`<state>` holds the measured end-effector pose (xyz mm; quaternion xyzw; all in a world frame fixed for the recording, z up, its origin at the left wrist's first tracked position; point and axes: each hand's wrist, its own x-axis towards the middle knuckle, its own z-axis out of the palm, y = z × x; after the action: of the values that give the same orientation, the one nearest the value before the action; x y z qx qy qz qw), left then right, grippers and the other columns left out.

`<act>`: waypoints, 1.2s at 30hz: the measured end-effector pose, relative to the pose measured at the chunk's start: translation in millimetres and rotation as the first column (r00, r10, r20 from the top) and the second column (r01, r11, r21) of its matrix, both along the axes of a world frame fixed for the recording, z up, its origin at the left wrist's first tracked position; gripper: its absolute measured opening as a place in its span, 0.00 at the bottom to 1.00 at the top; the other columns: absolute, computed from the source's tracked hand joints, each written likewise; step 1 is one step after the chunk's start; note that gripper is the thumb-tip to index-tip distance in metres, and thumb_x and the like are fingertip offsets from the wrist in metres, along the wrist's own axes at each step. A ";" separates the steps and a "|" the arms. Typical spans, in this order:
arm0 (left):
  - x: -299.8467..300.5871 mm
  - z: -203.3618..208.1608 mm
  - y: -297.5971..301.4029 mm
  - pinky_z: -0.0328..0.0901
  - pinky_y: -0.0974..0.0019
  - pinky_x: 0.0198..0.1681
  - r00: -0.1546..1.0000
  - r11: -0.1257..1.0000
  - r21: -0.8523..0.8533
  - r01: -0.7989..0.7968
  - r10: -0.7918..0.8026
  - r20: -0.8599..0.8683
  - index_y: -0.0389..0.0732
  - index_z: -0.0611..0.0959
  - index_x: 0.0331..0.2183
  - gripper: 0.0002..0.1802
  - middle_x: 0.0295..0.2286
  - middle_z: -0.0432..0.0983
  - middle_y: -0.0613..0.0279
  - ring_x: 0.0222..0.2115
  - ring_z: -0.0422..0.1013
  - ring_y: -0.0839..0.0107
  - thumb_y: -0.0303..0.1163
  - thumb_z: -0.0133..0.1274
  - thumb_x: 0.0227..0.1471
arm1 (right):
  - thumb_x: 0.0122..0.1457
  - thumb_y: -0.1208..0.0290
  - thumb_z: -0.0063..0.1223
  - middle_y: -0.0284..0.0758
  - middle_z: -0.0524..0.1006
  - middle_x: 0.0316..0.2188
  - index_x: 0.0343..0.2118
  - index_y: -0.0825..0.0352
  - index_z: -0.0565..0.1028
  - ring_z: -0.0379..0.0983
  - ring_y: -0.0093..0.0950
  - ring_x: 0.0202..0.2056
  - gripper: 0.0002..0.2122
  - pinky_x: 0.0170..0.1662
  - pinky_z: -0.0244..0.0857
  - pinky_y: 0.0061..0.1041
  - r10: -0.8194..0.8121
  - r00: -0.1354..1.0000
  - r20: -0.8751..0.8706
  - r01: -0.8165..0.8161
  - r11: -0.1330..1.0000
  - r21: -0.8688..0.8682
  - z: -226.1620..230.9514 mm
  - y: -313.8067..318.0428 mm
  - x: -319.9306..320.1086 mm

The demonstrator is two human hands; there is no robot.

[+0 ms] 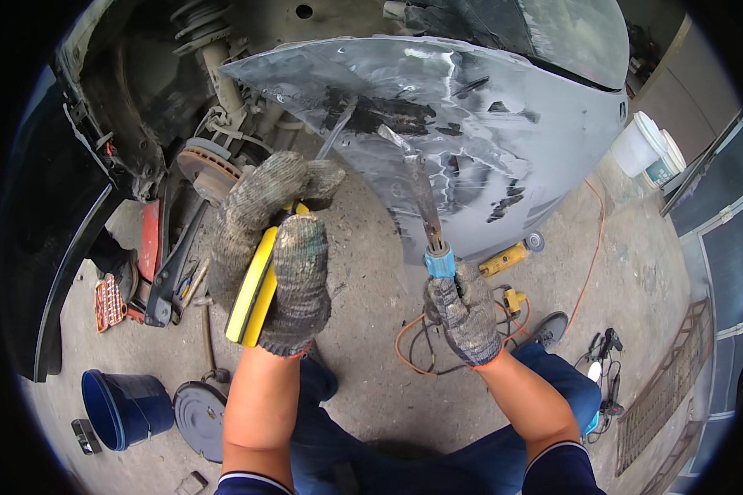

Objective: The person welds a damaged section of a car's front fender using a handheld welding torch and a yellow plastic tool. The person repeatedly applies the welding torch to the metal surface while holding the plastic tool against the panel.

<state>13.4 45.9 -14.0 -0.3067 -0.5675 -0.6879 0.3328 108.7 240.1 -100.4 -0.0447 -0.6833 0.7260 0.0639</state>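
Note:
My left hand (285,256), in a dirty grey knit glove, is closed around a tool with a yellow-and-black handle (257,289). Its narrow grey metal blade (337,130) points up and away, overlapping the bumper's near edge in view; whether they touch, I cannot tell. My gloved right hand (464,318) grips what looks like a soldering iron (425,202), with a blue collar and a bent, flattened tip in front of the bumper. The grey bumper (545,140) has cracks, black scraped patches and pale filler marks.
A brake disc (209,169) and black door (54,223) are at left, above a red floor jack (151,239). A yellow angle grinder (504,260) lies beside an orange cord (596,247). A blue bucket (144,404), hammer (210,342) and white buckets (638,144) stand around.

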 end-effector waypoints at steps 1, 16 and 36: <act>-0.8 -0.4 -1.2 0.67 0.62 0.48 1.000 1.000 -0.015 -0.004 0.004 -0.005 0.32 0.77 0.45 0.18 0.37 0.79 0.51 0.40 0.75 0.66 0.35 0.52 0.58 | 0.65 0.61 0.51 0.27 0.70 0.24 0.45 0.70 0.71 0.65 0.16 0.24 0.15 0.28 0.62 0.19 -0.004 1.000 0.009 0.004 1.000 0.021 -1.6 0.5 2.8; -3.6 0.0 -3.6 0.66 0.60 0.50 0.998 0.997 -0.078 -0.018 0.014 -0.055 0.32 0.76 0.46 0.18 0.39 0.79 0.50 0.40 0.75 0.66 0.35 0.52 0.58 | 0.65 0.62 0.51 0.27 0.69 0.25 0.47 0.70 0.70 0.64 0.16 0.24 0.16 0.28 0.62 0.18 0.006 1.000 -0.013 -0.005 1.000 0.026 5.5 -1.0 1.0; 2.8 0.7 -3.2 0.66 0.62 0.49 0.999 0.996 -0.082 -0.032 0.034 0.020 0.33 0.77 0.46 0.18 0.38 0.80 0.52 0.41 0.75 0.65 0.33 0.53 0.56 | 0.62 0.52 0.53 0.32 0.71 0.28 0.47 0.69 0.69 0.67 0.20 0.26 0.22 0.29 0.64 0.22 -0.035 0.997 -0.065 0.031 0.998 -0.053 -0.4 13.8 25.1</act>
<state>16.2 42.7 -13.2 -0.3031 -0.6036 -0.6618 0.3253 133.8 253.9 -100.8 -0.0336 -0.6609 0.7434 0.0973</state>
